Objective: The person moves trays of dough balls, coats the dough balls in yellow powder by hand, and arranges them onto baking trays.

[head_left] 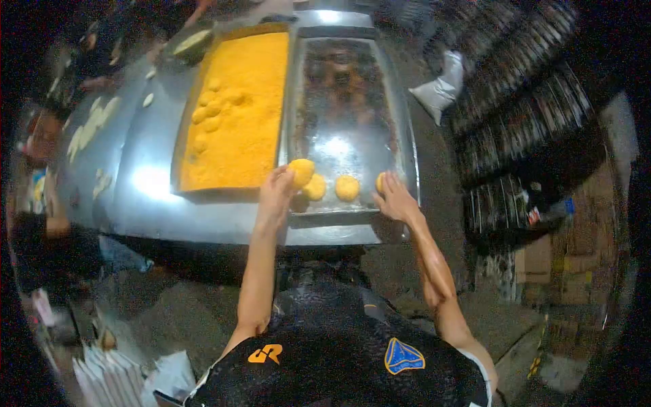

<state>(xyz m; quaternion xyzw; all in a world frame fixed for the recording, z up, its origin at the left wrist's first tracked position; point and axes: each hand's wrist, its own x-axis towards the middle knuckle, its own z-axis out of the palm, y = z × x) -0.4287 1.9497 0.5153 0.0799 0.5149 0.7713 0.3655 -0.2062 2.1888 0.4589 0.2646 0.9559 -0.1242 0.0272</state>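
My left hand (274, 197) is closed on a yellow crumb-coated dough ball (300, 173), above the near left corner of a shiny metal tray (339, 125). Just below it another coated ball (314, 187) lies on the tray, partly covered in view. A third coated ball (347, 188) rests to the right of that one. At the tray's near right side, my right hand (398, 198) has its fingers on one more coated ball (380, 182), mostly hidden behind them. Left of the metal tray stands a tray of yellow crumbs (247, 102), with several rounded lumps among the crumbs.
Pale dough pieces (93, 129) lie on the metal table (122, 203) at left, near other people's blurred arms. A bowl (192, 44) stands by the crumb tray's far corner. Stacked trays (522, 122) and a white sack (444, 88) are at right.
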